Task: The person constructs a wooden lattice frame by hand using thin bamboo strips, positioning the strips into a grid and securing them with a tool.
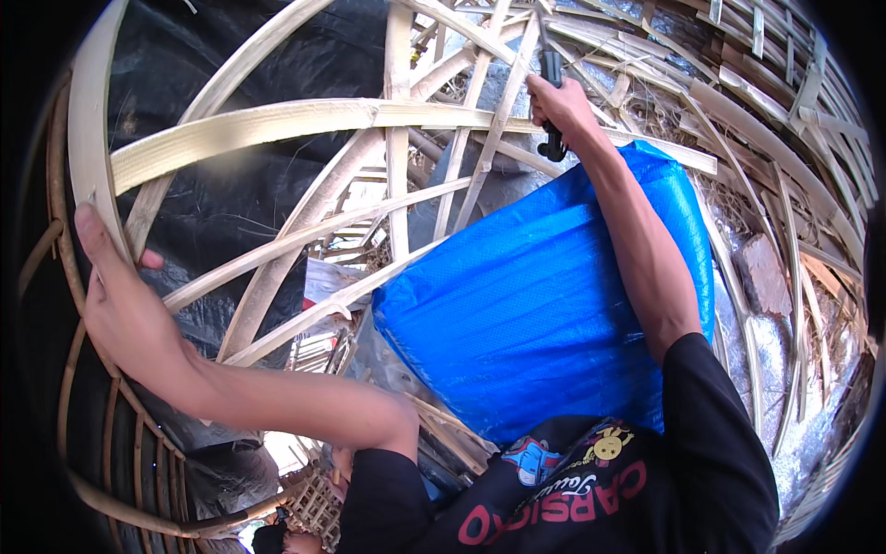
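Note:
My left hand (125,300) is wrapped round the lower end of a wide, pale bamboo strip (92,111) at the far left, thumb in front and a fingertip showing past its edge. At the upper right, my right hand (563,109) is closed round the black handle of a tool with a narrow dark shaft or blade (551,65); its far end is too hard to make out among the strips. A long curved bamboo strip (249,132) runs crosswise between my hands. Blue woven plastic sheeting (526,314) lies over my lap, under my right forearm.
Crossed bamboo strips (397,185) form an open frame before me. Black plastic sheeting (221,208) hangs behind it at left. More split bamboo (738,120) lies at right, near a brown block (764,275). Below left, another person's hand (341,462) is beside a woven bamboo lattice (314,503).

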`<state>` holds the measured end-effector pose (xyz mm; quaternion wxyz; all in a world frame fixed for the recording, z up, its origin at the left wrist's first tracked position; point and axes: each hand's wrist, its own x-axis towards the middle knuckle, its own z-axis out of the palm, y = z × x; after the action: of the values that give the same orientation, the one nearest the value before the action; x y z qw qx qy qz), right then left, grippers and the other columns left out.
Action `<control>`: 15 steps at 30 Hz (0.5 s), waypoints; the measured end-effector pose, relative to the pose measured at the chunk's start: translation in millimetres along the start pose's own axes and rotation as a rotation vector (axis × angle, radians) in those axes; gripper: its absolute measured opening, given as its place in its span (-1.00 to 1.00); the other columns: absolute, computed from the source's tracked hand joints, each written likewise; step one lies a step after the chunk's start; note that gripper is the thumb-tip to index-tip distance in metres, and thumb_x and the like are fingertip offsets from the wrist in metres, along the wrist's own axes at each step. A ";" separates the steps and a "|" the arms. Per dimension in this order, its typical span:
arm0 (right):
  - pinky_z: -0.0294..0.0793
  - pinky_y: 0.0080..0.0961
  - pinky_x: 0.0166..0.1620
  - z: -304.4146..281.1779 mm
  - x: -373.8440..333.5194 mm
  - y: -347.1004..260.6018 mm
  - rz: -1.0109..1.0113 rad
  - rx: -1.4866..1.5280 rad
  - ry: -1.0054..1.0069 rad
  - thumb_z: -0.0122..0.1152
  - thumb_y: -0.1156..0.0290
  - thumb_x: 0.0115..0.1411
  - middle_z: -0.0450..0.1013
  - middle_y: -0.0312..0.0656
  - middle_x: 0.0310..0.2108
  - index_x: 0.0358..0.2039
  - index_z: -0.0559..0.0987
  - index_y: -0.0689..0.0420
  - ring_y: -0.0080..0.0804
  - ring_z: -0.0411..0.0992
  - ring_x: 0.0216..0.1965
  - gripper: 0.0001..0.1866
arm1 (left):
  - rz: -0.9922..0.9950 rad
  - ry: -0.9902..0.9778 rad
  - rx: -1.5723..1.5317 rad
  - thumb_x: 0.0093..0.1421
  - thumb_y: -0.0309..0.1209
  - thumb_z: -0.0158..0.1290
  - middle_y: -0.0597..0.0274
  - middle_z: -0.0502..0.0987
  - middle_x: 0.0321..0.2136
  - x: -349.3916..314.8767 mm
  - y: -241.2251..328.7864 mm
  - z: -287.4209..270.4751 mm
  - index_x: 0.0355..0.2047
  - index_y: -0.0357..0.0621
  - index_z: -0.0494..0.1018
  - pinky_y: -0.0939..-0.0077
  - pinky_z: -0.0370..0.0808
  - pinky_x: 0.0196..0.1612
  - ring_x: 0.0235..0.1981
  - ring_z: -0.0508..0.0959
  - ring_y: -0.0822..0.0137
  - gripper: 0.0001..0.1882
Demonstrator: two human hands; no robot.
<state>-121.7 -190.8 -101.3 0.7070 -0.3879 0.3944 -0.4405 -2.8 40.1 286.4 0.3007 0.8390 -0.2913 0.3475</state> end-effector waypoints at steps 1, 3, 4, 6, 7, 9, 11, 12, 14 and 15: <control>0.28 -0.55 -0.56 6.6 -7.1 -2.3 0.003 -0.042 -0.013 0.17 0.33 0.20 0.22 -0.41 -0.70 -0.56 0.41 0.16 -0.61 0.21 -0.67 -0.74 | -0.003 -0.003 0.008 0.10 0.42 -0.01 0.29 0.33 -0.68 4.7 -1.8 4.5 -0.53 -0.34 0.55 0.49 0.21 -0.43 -0.61 0.26 0.44 -0.13; 0.29 -0.55 -0.59 17.2 -22.1 -16.4 0.065 -0.068 -0.085 0.18 0.34 0.20 0.24 -0.41 -0.70 -0.55 0.43 0.18 -0.62 0.21 -0.69 -0.75 | 0.017 0.021 -0.039 0.09 0.44 -0.03 0.24 0.39 -0.64 13.3 -4.6 12.3 -0.49 -0.32 0.59 0.42 0.34 -0.26 -0.49 0.39 0.35 -0.12; 0.29 -0.55 -0.59 11.7 -18.8 -17.0 0.053 -0.070 -0.078 0.18 0.34 0.20 0.24 -0.41 -0.70 -0.55 0.43 0.18 -0.62 0.21 -0.69 -0.75 | 0.018 0.024 -0.053 0.09 0.44 -0.03 0.24 0.39 -0.64 14.8 -1.8 9.7 -0.49 -0.32 0.59 0.42 0.34 -0.26 -0.49 0.39 0.35 -0.12; 0.36 -0.47 -0.56 0.0 -7.8 -4.9 0.172 -0.079 -0.073 0.25 0.21 0.08 0.38 -0.26 -0.70 -0.61 0.48 0.21 -0.53 0.36 -0.67 -0.67 | 0.006 -0.014 0.028 0.08 0.47 -0.07 0.21 0.45 -0.59 16.2 0.2 8.4 -0.46 -0.27 0.62 0.35 0.37 -0.09 -0.37 0.46 0.28 -0.11; 0.35 -0.47 -0.56 -1.9 -10.0 -3.8 0.221 -0.150 -0.063 0.29 0.18 0.08 0.38 -0.25 -0.69 -0.59 0.49 0.22 -0.51 0.38 -0.66 -0.65 | 0.008 -0.015 0.028 0.08 0.47 -0.07 0.21 0.45 -0.59 15.7 -1.5 7.9 -0.46 -0.27 0.62 0.35 0.37 -0.09 -0.37 0.46 0.28 -0.11; 0.35 -0.48 -0.56 -1.5 -10.1 -3.4 0.234 -0.110 -0.036 0.30 0.17 0.10 0.38 -0.24 -0.68 -0.58 0.49 0.23 -0.49 0.38 -0.66 -0.63 | 0.005 -0.004 0.034 0.07 0.51 -0.11 0.20 0.47 -0.56 13.7 -6.7 7.5 -0.47 -0.24 0.62 0.29 0.36 -0.03 -0.34 0.47 0.24 -0.09; 0.38 -0.49 -0.56 0.0 -11.1 -9.5 0.239 0.078 -0.012 0.28 0.17 0.16 0.38 -0.20 -0.64 -0.55 0.49 0.27 -0.42 0.37 -0.67 -0.62 | -0.007 -0.001 0.040 0.07 0.52 -0.12 0.20 0.47 -0.56 13.2 -7.7 5.9 -0.49 -0.23 0.61 0.28 0.35 -0.02 -0.34 0.46 0.24 -0.09; 0.38 -0.49 -0.56 0.5 -12.0 -12.1 0.236 0.078 -0.012 0.28 0.17 0.16 0.38 -0.20 -0.64 -0.55 0.49 0.27 -0.42 0.37 -0.67 -0.62 | -0.020 0.001 0.048 0.06 0.52 -0.13 0.20 0.47 -0.56 13.0 -8.3 5.5 -0.50 -0.22 0.61 0.27 0.35 -0.02 -0.34 0.46 0.23 -0.09; 0.25 -0.63 -0.58 2.4 -13.1 -19.2 0.249 0.276 0.032 0.22 0.29 0.23 0.16 -0.44 -0.67 -0.50 0.34 0.08 -0.65 0.17 -0.67 -0.72 | -0.024 -0.003 0.056 0.06 0.53 -0.14 0.19 0.46 -0.57 12.8 -6.8 4.3 -0.52 -0.22 0.59 0.28 0.34 -0.02 -0.35 0.46 0.23 -0.08; 0.31 -0.61 -0.56 1.1 -14.4 -22.7 0.242 0.274 0.016 0.16 0.30 0.27 0.16 -0.42 -0.67 -0.42 0.34 0.12 -0.63 0.19 -0.66 -0.76 | -0.030 -0.012 0.067 0.06 0.53 -0.15 0.19 0.45 -0.58 12.3 -6.2 3.9 -0.54 -0.22 0.58 0.30 0.34 -0.03 -0.36 0.45 0.23 -0.08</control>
<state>-132.2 -184.3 -77.4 0.7980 -0.2339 0.3803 -0.4049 10.4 37.9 291.6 0.2759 0.8548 -0.2688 0.3477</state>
